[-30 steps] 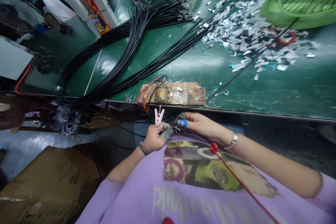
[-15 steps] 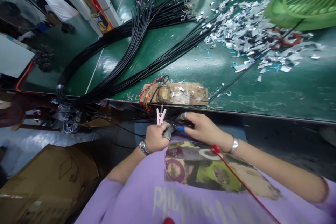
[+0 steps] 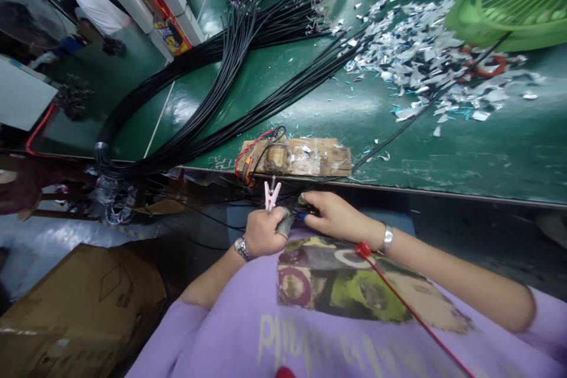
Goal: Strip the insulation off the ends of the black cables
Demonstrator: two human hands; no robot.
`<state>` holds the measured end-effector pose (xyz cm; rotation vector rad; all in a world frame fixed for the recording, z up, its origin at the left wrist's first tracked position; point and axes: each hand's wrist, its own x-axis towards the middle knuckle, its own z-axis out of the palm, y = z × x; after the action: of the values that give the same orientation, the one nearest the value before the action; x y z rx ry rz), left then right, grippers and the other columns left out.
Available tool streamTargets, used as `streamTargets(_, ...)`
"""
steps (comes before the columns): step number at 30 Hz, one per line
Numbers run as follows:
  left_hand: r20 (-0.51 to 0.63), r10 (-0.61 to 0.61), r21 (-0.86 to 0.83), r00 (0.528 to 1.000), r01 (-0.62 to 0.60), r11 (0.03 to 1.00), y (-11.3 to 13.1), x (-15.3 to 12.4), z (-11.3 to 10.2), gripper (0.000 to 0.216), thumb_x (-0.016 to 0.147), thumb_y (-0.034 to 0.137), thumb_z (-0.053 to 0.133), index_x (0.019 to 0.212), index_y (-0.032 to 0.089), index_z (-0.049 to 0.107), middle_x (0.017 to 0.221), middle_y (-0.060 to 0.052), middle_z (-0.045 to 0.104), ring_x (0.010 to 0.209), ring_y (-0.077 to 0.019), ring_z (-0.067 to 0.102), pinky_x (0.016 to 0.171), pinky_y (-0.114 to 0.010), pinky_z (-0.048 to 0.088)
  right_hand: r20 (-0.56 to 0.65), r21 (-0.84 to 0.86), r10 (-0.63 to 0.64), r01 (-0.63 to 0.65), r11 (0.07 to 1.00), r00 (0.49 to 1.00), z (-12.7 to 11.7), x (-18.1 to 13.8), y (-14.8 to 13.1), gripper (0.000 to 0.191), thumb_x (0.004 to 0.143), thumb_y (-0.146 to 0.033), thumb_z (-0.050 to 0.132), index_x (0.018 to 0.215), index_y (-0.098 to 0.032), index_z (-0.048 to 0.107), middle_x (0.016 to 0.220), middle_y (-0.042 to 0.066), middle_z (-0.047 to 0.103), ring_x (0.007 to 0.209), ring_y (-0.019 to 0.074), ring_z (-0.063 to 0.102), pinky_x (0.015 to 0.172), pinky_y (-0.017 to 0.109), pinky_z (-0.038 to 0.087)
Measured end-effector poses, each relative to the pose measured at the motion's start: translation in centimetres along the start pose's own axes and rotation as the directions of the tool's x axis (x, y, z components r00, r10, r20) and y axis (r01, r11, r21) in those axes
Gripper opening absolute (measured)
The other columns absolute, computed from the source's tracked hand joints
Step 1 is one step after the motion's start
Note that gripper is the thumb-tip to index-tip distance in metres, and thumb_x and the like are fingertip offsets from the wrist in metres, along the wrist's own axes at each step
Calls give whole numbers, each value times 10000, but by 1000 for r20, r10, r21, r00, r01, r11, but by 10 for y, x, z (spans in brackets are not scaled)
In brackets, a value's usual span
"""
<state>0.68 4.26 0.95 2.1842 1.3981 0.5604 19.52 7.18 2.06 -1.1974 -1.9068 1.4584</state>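
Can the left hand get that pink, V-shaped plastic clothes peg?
Probably yes: the left hand is right beside the pink, V-shaped plastic clothes peg, and I see nothing between them.

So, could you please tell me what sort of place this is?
Probably a cable workshop: the long green workbench bears bundled black cables and a heap of silvery scraps.

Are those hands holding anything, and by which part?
I can't tell: the left hand and right hand are close together, fingers curled, but anything between them is too small and hidden to make out.
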Motion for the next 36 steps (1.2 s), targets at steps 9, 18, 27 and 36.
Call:
streamTargets(9, 287, -326, -363, 901, 417, 833, 2, 13, 8, 286, 765, 423, 551, 632, 173, 509, 477, 43, 460, 443, -76, 382, 466, -205, 294, -6, 136, 141, -139, 981, 990, 12, 5, 12, 201, 695, -322, 514, 627, -214, 359, 578, -32, 409, 524, 104, 367, 518, 242, 314)
streamTargets(18, 491, -284, -556, 823, 548, 625, -10, 13, 9, 380, 722, 537, 572, 675, 163, 522, 443, 51, 455, 378, -65, 353, 422, -201, 280, 107, 400, 147, -178, 899, 983, 16, 4, 19, 305, 747, -466, 455, 605, -222, 338, 490, -70, 318, 430, 81, 263, 443, 228, 276)
streamTargets(27, 313, -364, -285, 877, 452, 845, -10, 18, 17, 246, 682, 387, 626, 595, 183, 521, 488, 39, 459, 481, -93, 418, 481, -213, 292, -68, 83, 225, -220, 972, 972, 9, 7, 27, 159, 642, -321, 578, 626, -196, 482, 595, 1, 495, 584, 142, 455, 540, 255, 347)
streamTargets(36, 355, -397, -580, 847, 532, 617, -10, 4, 8, 389, 630, 506, 681, 612, 142, 546, 473, 56, 432, 459, -56, 359, 472, -195, 308, -19, 676, 477, -340, 653, 879, 7, 4, 33, 447, 557, -549, 683, 541, -201, 403, 455, -79, 340, 418, 49, 228, 410, 217, 208)
